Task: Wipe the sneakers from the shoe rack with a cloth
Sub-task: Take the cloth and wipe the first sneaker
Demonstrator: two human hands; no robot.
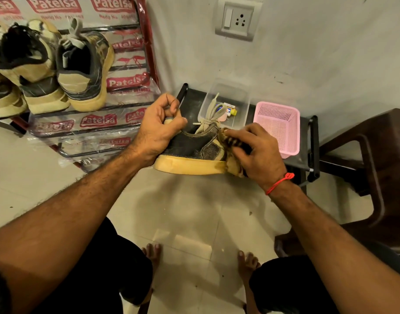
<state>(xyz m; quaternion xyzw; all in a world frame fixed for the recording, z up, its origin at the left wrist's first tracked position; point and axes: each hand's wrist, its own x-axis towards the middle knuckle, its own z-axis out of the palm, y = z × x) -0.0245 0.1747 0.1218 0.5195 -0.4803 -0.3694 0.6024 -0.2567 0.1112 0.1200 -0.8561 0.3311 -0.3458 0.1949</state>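
Observation:
I hold a dark grey sneaker (195, 148) with a tan sole and pale laces in the air in front of me, sole down and toe to the right. My left hand (158, 130) grips its heel, fingers curled over the collar. My right hand (258, 150) holds a striped brown cloth (234, 143) and presses it against the toe; most of the cloth is hidden under the fingers. On the shoe rack (126, 105) at the left stand several more sneakers (83, 69) of the same kind, heels towards me.
A low black stand (313, 146) against the wall carries a clear plastic box (226, 103) with small items and a pink mesh basket (278, 125). A dark brown chair (375, 168) is at the right. A wall socket (237, 18) is above. My bare feet rest on the tiled floor (194, 223).

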